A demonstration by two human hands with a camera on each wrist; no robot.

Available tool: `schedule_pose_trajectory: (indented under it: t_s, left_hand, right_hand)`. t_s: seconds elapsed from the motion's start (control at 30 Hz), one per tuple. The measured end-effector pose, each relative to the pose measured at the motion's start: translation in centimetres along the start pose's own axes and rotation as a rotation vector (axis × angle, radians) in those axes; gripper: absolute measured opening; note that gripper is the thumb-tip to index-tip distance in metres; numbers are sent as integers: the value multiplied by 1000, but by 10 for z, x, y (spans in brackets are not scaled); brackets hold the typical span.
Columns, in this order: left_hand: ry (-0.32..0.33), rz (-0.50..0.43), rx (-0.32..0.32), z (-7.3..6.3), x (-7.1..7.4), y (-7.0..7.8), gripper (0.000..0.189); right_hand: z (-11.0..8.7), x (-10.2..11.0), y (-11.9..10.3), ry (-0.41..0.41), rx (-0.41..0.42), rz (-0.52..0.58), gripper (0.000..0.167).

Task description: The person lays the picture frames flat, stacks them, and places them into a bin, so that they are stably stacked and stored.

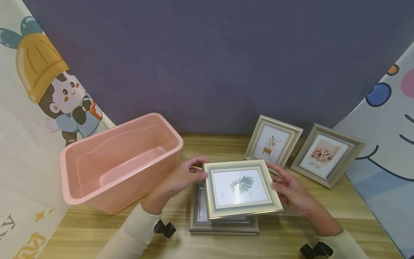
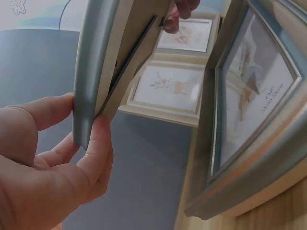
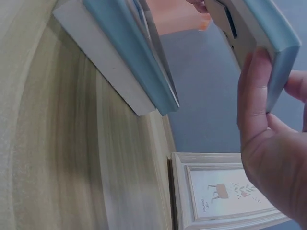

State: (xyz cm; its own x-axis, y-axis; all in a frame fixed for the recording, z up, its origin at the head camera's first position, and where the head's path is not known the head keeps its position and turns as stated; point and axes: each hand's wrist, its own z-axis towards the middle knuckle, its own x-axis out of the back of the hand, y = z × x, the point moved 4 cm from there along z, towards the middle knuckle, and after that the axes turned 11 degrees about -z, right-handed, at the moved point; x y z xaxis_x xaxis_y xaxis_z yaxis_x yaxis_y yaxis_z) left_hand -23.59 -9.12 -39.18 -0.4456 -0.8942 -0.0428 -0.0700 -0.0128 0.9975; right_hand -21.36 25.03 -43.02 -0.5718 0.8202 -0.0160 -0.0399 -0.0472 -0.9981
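Both hands hold up a cream picture frame (image 1: 239, 187) with a green leaf print. My left hand (image 1: 187, 176) pinches its left edge, thumb on the front and fingers behind. On the opposite edge, my right hand (image 1: 289, 187) grips it the same way. The left wrist view shows the frame's back and stand beside the left hand (image 2: 62, 153); the right hand (image 3: 273, 129) shows in the right wrist view. Below the held frame, apart from it, a grey-brown picture frame (image 1: 223, 229) lies flat on the table, partly hidden.
An open pink bin (image 1: 123, 187) stands on the wooden table (image 1: 155, 235) at the left. Two picture frames stand at the back right, one with a plant-pot print (image 1: 271, 144), one with a pink flower print (image 1: 326, 154). A dark wall panel (image 1: 220, 64) rises behind.
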Motion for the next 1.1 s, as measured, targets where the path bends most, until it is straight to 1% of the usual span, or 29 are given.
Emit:
schedule_pose_trajectory:
  t_s: [0.17,0.3,0.4,0.5,0.63,0.77,0.87,0.97,1.1]
  left_hand:
    - [26,13,34,-1,5,-8,48]
    - [33,-1,34,-1,10,-15,49]
    - [30,-32,36,-1,12,-20,50]
    - [31,-68,52,-2,15,-26,51]
    - [27,-87,66,-4,18,-34,51]
    - [28,-76,69,-5,21,-40,52]
    - [43,-55,71,-6,23,-42,52]
    - [56,-50,81,-7,24,-45,51]
    - [69,-55,106,-9,26,-50,49]
  right_hand:
    - [-2,-5,4,42,-94,-49,63]
    - [-3,-11,9,48,-149,-72,62]
    - [-4,-15,13,45,-174,-88,62]
    - [-4,-18,17,45,-189,-97,62]
    - [-4,-21,21,54,-214,-123,63]
    - [-5,-25,24,96,-281,-199,66]
    - [-6,-28,25,124,-333,-245,71]
    - [-5,-31,27,134,-356,-255,72]
    - [-5,-35,29,128,-358,-246,72]
